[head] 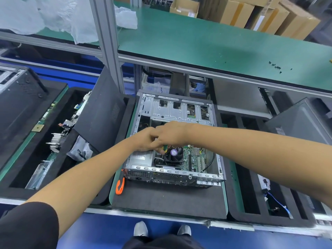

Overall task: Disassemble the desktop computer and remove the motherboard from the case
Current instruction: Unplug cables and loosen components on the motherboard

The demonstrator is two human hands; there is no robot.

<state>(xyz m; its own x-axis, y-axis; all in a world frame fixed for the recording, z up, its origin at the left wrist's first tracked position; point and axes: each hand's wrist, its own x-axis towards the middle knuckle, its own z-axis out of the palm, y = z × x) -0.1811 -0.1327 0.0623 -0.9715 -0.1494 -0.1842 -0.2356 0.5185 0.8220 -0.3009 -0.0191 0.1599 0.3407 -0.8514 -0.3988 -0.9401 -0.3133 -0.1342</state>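
Observation:
An open desktop case (212,175) lies flat on a black foam mat, its side panel off. Inside, the green motherboard (196,158) shows at the near right, with a black cooler fan (173,154) carrying a purple label. My two hands meet just above the fan. My right hand (172,134) grips a screwdriver with a green and yellow handle (164,147), pointing down beside the fan. My left hand (146,139) is curled against it at the same spot; what its fingers hold is hidden. The silver drive cage (177,110) fills the far half of the case.
An orange-handled tool (120,186) lies on the mat at the case's near left corner. A black side panel (102,114) leans on the left. Foam trays left and right hold boards, heatsinks and cables. Several small black screws (275,66) sit on the green shelf above.

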